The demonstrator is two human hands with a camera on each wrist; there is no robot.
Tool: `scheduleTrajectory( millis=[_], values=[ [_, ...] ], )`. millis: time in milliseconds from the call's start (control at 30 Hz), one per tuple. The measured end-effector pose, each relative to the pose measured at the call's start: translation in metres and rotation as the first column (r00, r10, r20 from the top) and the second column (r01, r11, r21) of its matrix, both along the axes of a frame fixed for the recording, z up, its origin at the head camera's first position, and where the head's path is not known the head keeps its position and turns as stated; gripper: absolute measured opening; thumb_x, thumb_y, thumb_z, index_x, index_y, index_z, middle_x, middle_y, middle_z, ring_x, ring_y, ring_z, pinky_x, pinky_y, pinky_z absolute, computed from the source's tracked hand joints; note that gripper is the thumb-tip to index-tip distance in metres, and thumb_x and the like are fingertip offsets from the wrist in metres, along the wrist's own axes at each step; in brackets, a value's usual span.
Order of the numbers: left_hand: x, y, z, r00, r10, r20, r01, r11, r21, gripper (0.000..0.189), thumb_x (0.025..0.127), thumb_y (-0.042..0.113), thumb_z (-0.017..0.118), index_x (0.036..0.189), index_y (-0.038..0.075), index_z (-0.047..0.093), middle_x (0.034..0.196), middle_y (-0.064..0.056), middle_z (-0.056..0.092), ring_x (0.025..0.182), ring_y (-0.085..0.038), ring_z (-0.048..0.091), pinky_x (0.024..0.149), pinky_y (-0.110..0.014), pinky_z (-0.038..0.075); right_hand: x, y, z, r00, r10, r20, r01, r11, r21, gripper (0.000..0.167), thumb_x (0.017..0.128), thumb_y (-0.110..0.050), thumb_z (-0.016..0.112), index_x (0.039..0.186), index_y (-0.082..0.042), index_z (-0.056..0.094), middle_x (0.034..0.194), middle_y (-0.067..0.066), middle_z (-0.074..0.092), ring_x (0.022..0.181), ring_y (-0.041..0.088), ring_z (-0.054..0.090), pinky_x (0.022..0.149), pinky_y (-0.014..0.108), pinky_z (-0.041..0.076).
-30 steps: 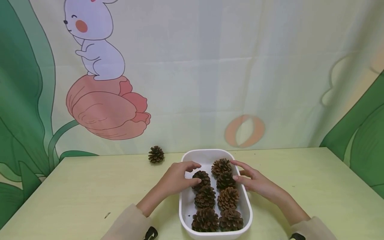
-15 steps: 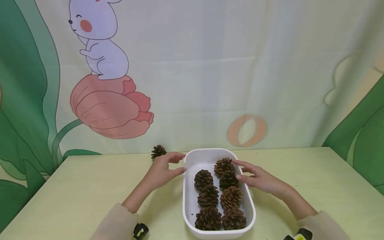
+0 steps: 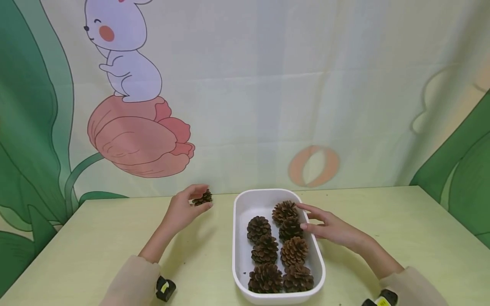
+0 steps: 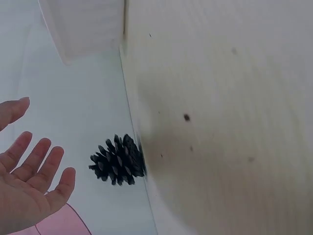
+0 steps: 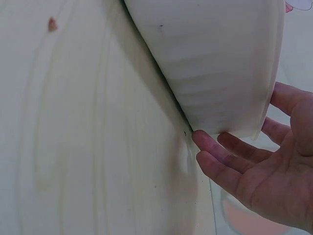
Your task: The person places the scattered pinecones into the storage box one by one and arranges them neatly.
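My left hand (image 3: 179,212) reaches to the back left, fingers and thumb spread around a brown pinecone (image 3: 203,198) near the table's back edge. In the left wrist view, the pinecone (image 4: 119,161) stands a little apart from my spread fingers. My right hand (image 3: 331,227) holds the right side of a white plastic tub (image 3: 239,255). Thumb and index finger lie over the rim; in the right wrist view, the other fingers (image 5: 225,152) of that hand are against the tub's outer wall (image 5: 220,63). Several pinecones (image 3: 265,250) sit in the tub in two columns.
The pale wooden table (image 3: 99,250) ends at the back against a printed curtain (image 3: 237,106) with a rabbit and flower. Small dark specks lie on the tabletop left of the tub.
My left hand has moved from over the tub, out past its left rim, to the pinecone at the back left. My right hand stays on the tub's rim.
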State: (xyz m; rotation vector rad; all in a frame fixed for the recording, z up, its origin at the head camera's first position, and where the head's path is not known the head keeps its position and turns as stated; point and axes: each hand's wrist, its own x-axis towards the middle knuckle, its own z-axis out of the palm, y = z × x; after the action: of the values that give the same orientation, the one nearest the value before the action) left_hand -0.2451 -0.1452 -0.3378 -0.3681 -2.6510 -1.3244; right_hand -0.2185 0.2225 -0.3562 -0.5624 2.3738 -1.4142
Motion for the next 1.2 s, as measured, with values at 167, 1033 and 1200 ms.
scheduleTrajectory(
  millis=[167, 1033, 1200],
  values=[
    [-0.007, -0.007, -0.003, 0.998, 0.053, 0.029, -0.053, 0.999, 0.003, 0.053, 0.081, 0.018, 0.068, 0.128, 0.004, 0.049, 0.125, -0.018, 0.052, 0.117, -0.032, 0.047, 0.093, -0.048, 0.041, -0.001, 0.000, -0.001, 1.000, 0.003, 0.013, -0.003, 1.000, -0.016, 0.064, 0.092, -0.027, 0.053, 0.145, -0.008, 0.022, 0.136, 0.034, 0.026, 0.117, 0.041, 0.043, 0.094, 0.049, 0.042],
    [-0.049, -0.011, -0.011, 0.957, 0.178, 0.231, -0.172, 0.984, -0.046, 0.066, 0.084, 0.022, 0.065, 0.138, 0.003, 0.033, 0.138, -0.023, 0.035, 0.125, -0.040, 0.034, 0.098, -0.052, 0.036, -0.001, 0.000, -0.001, 1.000, 0.008, 0.027, -0.007, 0.999, -0.050, 0.066, 0.091, -0.025, 0.056, 0.145, -0.006, 0.022, 0.130, 0.034, 0.033, 0.107, 0.032, 0.053, 0.090, 0.047, 0.045],
    [-0.052, -0.011, -0.011, 0.946, 0.190, 0.262, -0.177, 0.981, -0.073, 0.066, 0.085, 0.023, 0.064, 0.138, 0.001, 0.032, 0.137, -0.025, 0.034, 0.124, -0.041, 0.033, 0.098, -0.053, 0.035, -0.001, -0.001, -0.001, 0.999, 0.012, 0.033, -0.010, 0.998, -0.066, 0.066, 0.092, -0.024, 0.055, 0.145, -0.006, 0.021, 0.130, 0.036, 0.031, 0.108, 0.034, 0.053, 0.088, 0.047, 0.046]
  ],
)
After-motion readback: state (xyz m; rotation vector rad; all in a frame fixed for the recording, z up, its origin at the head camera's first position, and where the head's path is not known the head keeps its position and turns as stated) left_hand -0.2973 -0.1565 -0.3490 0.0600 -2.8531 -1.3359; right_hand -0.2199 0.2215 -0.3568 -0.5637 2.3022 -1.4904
